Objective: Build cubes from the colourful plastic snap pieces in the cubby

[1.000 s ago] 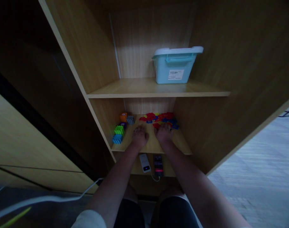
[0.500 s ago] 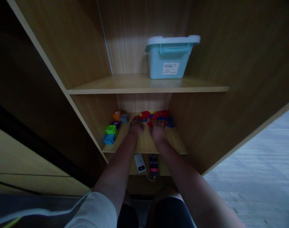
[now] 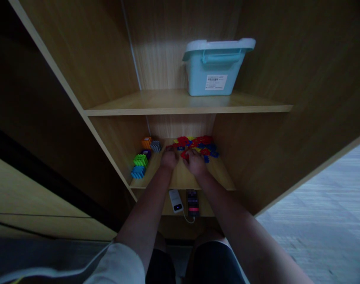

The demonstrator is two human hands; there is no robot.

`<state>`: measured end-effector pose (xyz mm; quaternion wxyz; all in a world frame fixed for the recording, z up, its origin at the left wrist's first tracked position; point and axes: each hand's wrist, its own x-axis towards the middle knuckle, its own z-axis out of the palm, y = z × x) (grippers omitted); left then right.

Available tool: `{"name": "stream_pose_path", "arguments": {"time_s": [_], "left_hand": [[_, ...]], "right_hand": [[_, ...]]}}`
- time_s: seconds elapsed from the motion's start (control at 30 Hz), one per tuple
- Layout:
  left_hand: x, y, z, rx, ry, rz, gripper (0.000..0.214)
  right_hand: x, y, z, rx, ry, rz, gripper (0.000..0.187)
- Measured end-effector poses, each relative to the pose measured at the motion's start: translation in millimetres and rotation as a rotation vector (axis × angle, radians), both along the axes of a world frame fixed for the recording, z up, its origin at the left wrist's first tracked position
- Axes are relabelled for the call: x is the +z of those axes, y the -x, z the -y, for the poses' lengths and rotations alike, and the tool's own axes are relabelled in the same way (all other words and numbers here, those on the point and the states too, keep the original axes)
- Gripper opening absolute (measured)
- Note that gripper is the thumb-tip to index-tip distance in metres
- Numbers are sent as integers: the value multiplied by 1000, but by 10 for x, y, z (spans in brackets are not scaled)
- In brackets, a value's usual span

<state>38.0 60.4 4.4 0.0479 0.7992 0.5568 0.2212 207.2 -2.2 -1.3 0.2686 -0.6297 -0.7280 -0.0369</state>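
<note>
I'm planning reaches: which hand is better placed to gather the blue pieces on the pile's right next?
Probably the right hand: it's nearer those blue pieces. The left hand is farther, by the left end of the pile, and would likely need to reach past the right.

Right hand (image 3: 195, 162) at red piece (image 3: 184, 155)

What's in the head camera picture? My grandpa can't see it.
A person's left hand and right hand reach into a wooden cupboard, by scattered red, blue and yellow pieces. Colourful blocks sit on the left; a light-blue box stands on the shelf above.
</note>
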Motion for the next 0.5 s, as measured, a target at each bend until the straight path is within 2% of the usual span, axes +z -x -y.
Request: {"name": "stream_pose_path", "arguments": {"time_s": [0.23,0.37,0.5], "left_hand": [[-78,116,306,45,-49,-68,34],[-119,140,346,35,-96,-58,45],[-106,106,305,51,-61,-79,53]], "right_hand": [[-42,-18,-21,104,-17,28,30],[-30,-9,7,144,3,62,26],[2,-8,63,164,15,76,20]]}}
